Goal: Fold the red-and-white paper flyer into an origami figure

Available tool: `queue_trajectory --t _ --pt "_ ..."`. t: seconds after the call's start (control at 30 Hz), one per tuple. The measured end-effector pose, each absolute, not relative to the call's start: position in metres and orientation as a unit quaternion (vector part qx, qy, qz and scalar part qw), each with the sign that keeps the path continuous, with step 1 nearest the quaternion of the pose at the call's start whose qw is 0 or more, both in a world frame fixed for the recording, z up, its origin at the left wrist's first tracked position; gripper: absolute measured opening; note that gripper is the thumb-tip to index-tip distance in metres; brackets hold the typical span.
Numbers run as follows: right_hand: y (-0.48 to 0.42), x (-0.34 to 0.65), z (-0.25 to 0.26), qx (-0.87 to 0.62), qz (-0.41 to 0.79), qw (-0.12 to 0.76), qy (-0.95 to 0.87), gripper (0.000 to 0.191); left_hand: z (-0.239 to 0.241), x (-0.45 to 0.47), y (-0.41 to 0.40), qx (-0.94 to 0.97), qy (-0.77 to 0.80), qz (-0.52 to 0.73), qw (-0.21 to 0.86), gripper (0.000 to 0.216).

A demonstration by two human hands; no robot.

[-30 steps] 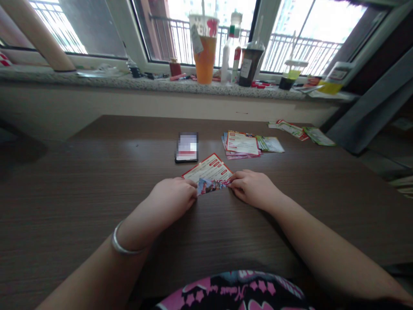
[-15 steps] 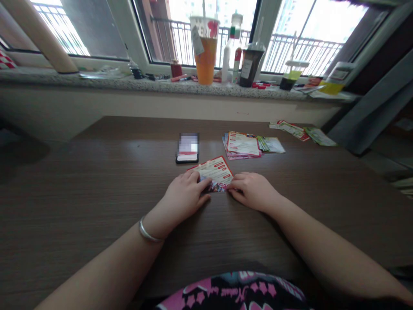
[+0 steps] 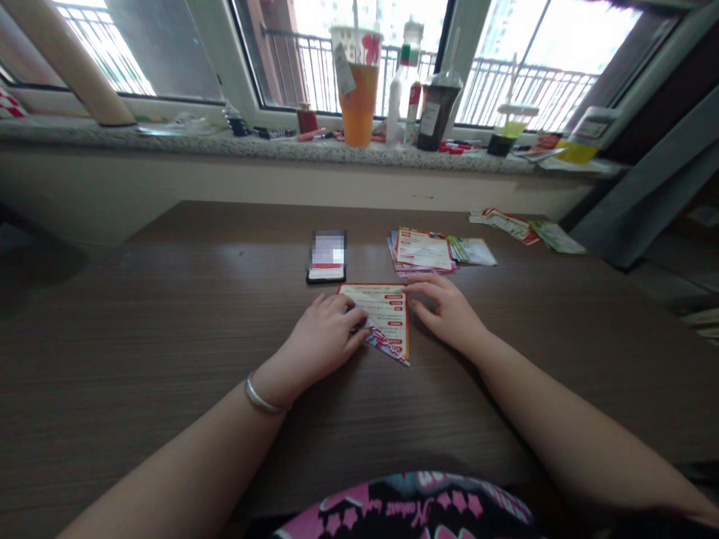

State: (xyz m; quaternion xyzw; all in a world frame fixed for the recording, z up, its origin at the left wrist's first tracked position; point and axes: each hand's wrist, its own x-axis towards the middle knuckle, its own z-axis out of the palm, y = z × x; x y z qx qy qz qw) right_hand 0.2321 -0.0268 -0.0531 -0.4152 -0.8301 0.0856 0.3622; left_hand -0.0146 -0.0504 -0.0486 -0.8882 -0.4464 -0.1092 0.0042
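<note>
A red-bordered paper flyer (image 3: pixel 385 318) lies on the dark wooden table (image 3: pixel 168 329) straight in front of me, its near corner folded so the colourful back shows. My left hand (image 3: pixel 323 340) rests on the flyer's left edge, fingers pressing it flat. On the other side, my right hand (image 3: pixel 449 311) lies with fingers stretched out, touching the upper right edge. A silver bangle (image 3: pixel 259 398) circles my left wrist.
A phone (image 3: pixel 326 257) lies just beyond the flyer. To its right sits a stack of similar flyers (image 3: pixel 421 251), with more leaflets (image 3: pixel 520 228) farther right. Drink cups (image 3: pixel 357 86) and bottles stand on the stone window sill (image 3: pixel 168 144) behind the table.
The flyer has turned from slanted to upright and lies flatter, with a folded corner now at its near end. Both hands slid forward, from pinching its near edge to pressing on its sides.
</note>
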Motion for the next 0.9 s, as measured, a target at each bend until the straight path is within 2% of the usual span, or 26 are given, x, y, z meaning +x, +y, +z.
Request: queue_trajectory --t 0.33,0.5,0.67,0.83,0.9 --pt "-0.025 0.236 -0.061 -0.394 0.096 0.324 -0.855 0.043 -0.052 -0.017 -0.047 -0.903 -0.421 -0.086 -0.027 0.035" --pt "-0.024 0.237 -0.059 -0.354 0.114 0.280 -0.885 0.039 -0.058 -0.019 -0.046 -0.893 -0.440 -0.096 0.013 0.038" --pt "-0.022 0.235 -0.054 -0.313 0.149 0.255 -0.903 0.022 -0.058 -0.022 -0.043 -0.889 -0.444 -0.105 0.035 0.036" --pt "-0.022 0.230 -0.052 -0.273 0.147 0.207 -0.928 0.052 -0.055 -0.021 -0.040 -0.882 -0.459 -0.110 0.005 0.039" --pt "-0.025 0.229 -0.051 -0.267 0.134 0.175 -0.938 0.055 -0.055 -0.020 -0.040 -0.884 -0.453 -0.111 -0.016 0.038"
